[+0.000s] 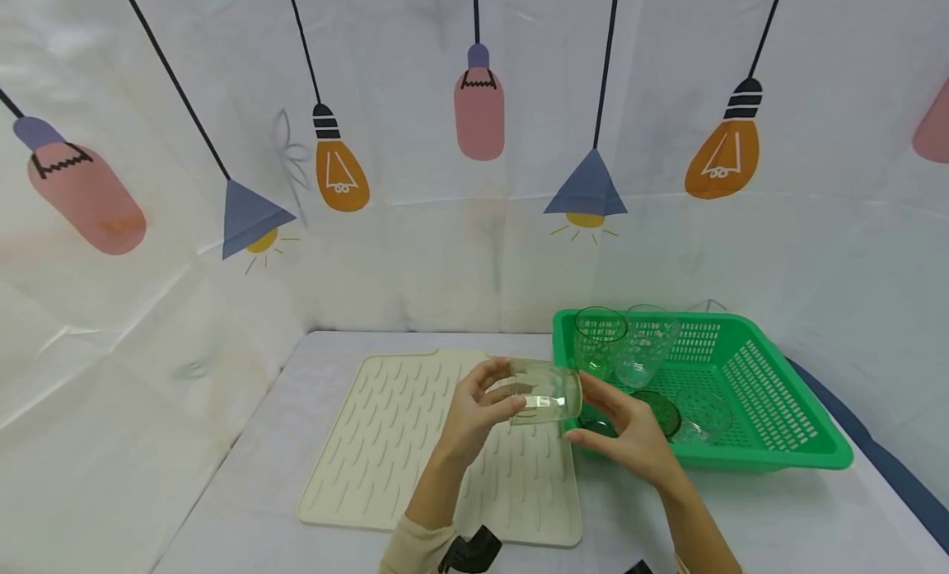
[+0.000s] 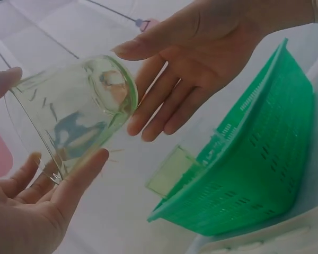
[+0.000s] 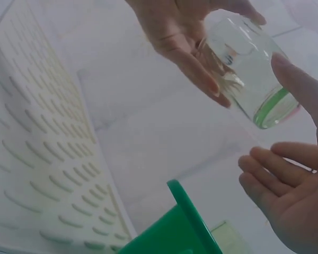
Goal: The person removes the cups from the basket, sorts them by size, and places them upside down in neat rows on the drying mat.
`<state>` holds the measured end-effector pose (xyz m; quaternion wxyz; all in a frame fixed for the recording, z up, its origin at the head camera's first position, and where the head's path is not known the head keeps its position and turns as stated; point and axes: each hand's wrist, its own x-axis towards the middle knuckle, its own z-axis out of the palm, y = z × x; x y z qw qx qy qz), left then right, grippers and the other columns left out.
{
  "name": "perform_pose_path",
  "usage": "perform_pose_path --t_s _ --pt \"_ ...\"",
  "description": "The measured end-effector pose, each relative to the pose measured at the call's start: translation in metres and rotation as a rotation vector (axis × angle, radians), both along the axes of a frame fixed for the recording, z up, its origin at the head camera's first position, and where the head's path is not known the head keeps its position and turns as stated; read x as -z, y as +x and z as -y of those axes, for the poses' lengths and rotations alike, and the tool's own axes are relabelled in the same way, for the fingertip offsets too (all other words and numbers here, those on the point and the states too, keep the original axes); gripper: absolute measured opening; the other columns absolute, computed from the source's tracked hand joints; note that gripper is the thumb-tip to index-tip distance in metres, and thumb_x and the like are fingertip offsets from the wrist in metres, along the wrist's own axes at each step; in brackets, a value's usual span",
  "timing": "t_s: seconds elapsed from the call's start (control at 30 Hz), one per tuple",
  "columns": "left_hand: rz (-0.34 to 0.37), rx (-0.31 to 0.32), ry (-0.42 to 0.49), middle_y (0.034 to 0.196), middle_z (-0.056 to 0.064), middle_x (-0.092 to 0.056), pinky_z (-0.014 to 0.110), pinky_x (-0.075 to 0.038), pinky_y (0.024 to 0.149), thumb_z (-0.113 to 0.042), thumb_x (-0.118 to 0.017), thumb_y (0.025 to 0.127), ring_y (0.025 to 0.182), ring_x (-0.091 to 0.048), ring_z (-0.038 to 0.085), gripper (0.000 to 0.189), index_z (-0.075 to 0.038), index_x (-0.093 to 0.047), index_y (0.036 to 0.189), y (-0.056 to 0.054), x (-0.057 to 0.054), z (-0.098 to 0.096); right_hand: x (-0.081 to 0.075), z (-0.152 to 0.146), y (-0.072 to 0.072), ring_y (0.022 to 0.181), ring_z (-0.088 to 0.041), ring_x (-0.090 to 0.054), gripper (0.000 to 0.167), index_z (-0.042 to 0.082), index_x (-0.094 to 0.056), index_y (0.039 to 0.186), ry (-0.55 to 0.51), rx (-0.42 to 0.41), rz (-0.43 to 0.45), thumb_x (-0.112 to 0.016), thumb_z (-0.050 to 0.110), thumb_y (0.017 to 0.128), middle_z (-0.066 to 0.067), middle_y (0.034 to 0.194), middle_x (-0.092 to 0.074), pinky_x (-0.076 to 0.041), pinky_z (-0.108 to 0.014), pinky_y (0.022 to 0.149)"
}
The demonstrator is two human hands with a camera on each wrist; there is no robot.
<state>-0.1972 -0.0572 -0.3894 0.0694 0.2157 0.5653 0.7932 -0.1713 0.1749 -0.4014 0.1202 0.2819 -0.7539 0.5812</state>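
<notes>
A clear, faintly green drinking glass lies sideways in the air over the mat's right part. My left hand grips its open end, thumb and fingers around the rim, as the left wrist view shows with the glass between them. At the thick base end is my right hand, fingers and thumb spread; in the left wrist view this right hand has its fingers extended beside the base. The right wrist view has the right thumb near the base of the glass; whether it touches cannot be told.
A ribbed cream drying mat lies on the white-covered table. Right of it stands a green plastic basket holding several glasses, among them an upright greenish glass and a tilted clear glass. A lamp-patterned curtain hangs behind.
</notes>
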Motion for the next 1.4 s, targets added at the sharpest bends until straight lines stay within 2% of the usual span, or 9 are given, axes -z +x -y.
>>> perform_pose_path --t_s 0.1,0.2,0.4,0.6,0.87,1.03,1.13,1.27,1.4 --pt "-0.001 0.033 0.082 0.121 0.012 -0.049 0.024 -0.053 0.082 -0.008 -0.072 0.081 0.106 -0.06 0.02 0.062 0.009 -0.036 0.129 0.001 0.004 -0.001 0.002 -0.001 -0.001 0.119 0.0 -0.05 0.069 -0.009 -0.04 0.136 -0.03 -0.039 -0.019 -0.072 -0.01 0.075 -0.004 0.138 -0.049 -0.043 -0.016 0.096" --pt "0.001 0.045 0.132 0.118 0.009 -0.051 0.023 -0.052 0.081 -0.006 -0.071 0.08 0.105 -0.059 0.019 0.06 0.007 -0.037 0.127 0.001 0.006 -0.003 0.002 0.0 -0.002 0.119 -0.003 -0.051 0.068 -0.01 -0.039 0.137 -0.062 -0.089 -0.038 -0.07 -0.013 0.076 0.006 0.136 -0.05 -0.044 -0.018 0.096" --pt "-0.012 0.057 0.155 0.116 0.006 -0.051 0.023 -0.053 0.082 -0.003 -0.07 0.079 0.106 -0.058 0.024 0.057 0.006 -0.039 0.126 0.002 0.009 -0.005 0.0 0.001 -0.004 0.118 -0.008 -0.053 0.066 -0.014 -0.037 0.135 -0.127 -0.16 -0.071 -0.067 -0.016 0.076 -0.002 0.133 -0.053 -0.045 -0.019 0.095" --pt "-0.027 0.067 0.145 0.116 0.007 -0.051 0.024 -0.053 0.083 -0.002 -0.069 0.08 0.106 -0.059 0.02 0.057 0.007 -0.038 0.127 0.002 0.011 -0.005 -0.005 0.003 -0.005 0.114 -0.012 -0.056 0.066 -0.015 -0.037 0.135 -0.157 -0.178 -0.108 -0.066 -0.019 0.075 -0.004 0.132 -0.054 -0.047 -0.019 0.092" --pt "-0.023 0.093 0.142 0.117 0.007 -0.05 0.025 -0.053 0.083 -0.01 -0.073 0.079 0.108 -0.059 0.021 0.06 0.006 -0.04 0.126 0.003 0.011 -0.007 -0.01 0.006 -0.004 0.111 -0.008 -0.057 0.067 -0.01 -0.036 0.138 -0.092 -0.149 -0.033 -0.067 -0.013 0.078 -0.001 0.129 -0.054 -0.048 -0.02 0.09" --pt "-0.024 0.111 0.127 0.12 0.007 -0.049 0.024 -0.053 0.082 -0.012 -0.073 0.08 0.109 -0.058 0.021 0.063 0.007 -0.038 0.129 0.004 0.012 -0.007 -0.013 0.01 -0.007 0.106 -0.012 -0.059 0.063 -0.009 -0.041 0.134 -0.061 -0.137 -0.003 -0.07 -0.01 0.077 -0.013 0.13 -0.051 -0.051 -0.022 0.086" --pt "-0.023 0.126 0.105 0.125 0.009 -0.047 0.024 -0.052 0.084 -0.015 -0.073 0.082 0.113 -0.056 0.02 0.068 0.008 -0.034 0.134 0.003 0.013 -0.004 -0.013 0.011 -0.008 0.101 -0.013 -0.061 0.061 -0.008 -0.043 0.132 -0.063 -0.139 -0.006 -0.07 -0.011 0.077 -0.015 0.125 -0.053 -0.053 -0.024 0.083" --pt "-0.03 0.14 0.05 0.136 0.018 -0.042 0.027 -0.05 0.089 -0.017 -0.073 0.083 0.119 -0.051 0.022 0.077 0.008 -0.028 0.141 0.005 0.017 0.003 -0.011 0.011 -0.009 0.101 -0.01 -0.062 0.059 -0.008 -0.044 0.132 -0.087 -0.148 0.004 -0.068 -0.012 0.078 0.0 0.123 -0.056 -0.053 -0.025 0.083" --pt "-0.046 0.096 -0.054 0.14 0.025 -0.039 0.032 -0.05 0.092 -0.014 -0.072 0.084 0.123 -0.048 0.03 0.076 0.004 -0.027 0.143 0.01 0.023 0.015 -0.007 0.012 -0.009 0.103 -0.009 -0.064 0.058 -0.008 -0.043 0.131 -0.112 -0.146 0.026 -0.067 -0.013 0.079 0.007 0.123 -0.057 -0.053 -0.023 0.084"
